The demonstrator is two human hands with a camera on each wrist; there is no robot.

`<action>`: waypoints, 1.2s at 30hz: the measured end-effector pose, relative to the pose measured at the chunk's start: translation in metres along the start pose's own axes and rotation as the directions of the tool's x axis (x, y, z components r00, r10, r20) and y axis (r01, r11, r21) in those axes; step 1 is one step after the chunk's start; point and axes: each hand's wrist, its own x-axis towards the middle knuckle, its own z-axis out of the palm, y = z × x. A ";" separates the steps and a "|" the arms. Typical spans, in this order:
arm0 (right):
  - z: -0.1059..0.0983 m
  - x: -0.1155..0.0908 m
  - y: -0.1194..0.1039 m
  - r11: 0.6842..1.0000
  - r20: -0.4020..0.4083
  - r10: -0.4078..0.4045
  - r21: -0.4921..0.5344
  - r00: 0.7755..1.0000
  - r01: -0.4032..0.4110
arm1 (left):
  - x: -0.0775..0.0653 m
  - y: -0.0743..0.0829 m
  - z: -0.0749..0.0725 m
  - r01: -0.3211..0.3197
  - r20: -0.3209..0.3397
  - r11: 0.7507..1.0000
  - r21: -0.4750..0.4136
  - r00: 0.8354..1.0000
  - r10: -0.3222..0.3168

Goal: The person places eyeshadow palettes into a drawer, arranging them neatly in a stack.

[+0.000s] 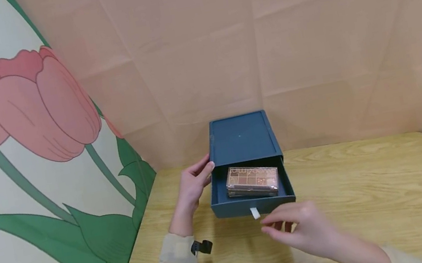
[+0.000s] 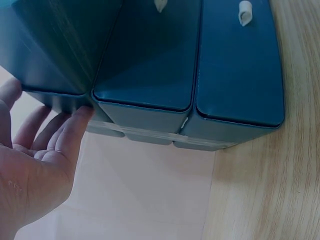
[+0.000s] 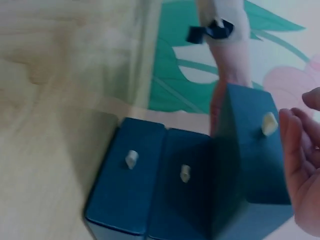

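Note:
A dark blue drawer box (image 1: 240, 138) stands with its top drawer (image 1: 232, 209) pulled out. Inside that drawer lie eyeshadow palettes (image 1: 252, 178), stacked, the upper one with a clear lid over brown and pink shades. My left hand (image 1: 194, 183) rests at the box's left side, by the front corner; in the left wrist view its fingers (image 2: 70, 132) lie fairly straight against the side wall. Just in front of the drawer's white pull tab (image 1: 255, 213) is my right hand (image 1: 300, 226), thumb and forefinger bent toward each other with a small gap between them, holding nothing.
Below the top drawer are two closed drawer fronts (image 2: 150, 60), each with a white tab. The box stands on a wood-grain table (image 1: 373, 197), before a pinkish cloth backdrop (image 1: 305, 41). A tulip-printed panel (image 1: 43, 103) borders the left.

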 end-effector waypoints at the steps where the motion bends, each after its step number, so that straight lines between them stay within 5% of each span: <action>1: 0.002 -0.001 0.000 0.999 0.021 0.035 0.000 0.999 -0.035 | 0.000 0.000 0.000 0.002 0.000 1.000 -0.003 1.000 -0.002; 8: 0.011 -0.001 0.001 0.933 0.100 0.359 -0.017 0.928 -0.359 | 0.001 -0.001 -0.001 -0.007 0.001 0.997 -0.075 1.000 0.007; 18: 0.024 0.004 -0.001 0.864 -0.038 0.502 -0.022 0.864 -0.503 | 0.001 0.000 0.000 -0.008 0.010 0.996 -0.089 1.000 0.009; 36: 0.028 0.025 0.020 0.881 -0.144 0.466 -0.017 0.873 -0.472 | 0.002 -0.001 -0.003 0.028 0.018 0.995 -0.099 0.999 -0.027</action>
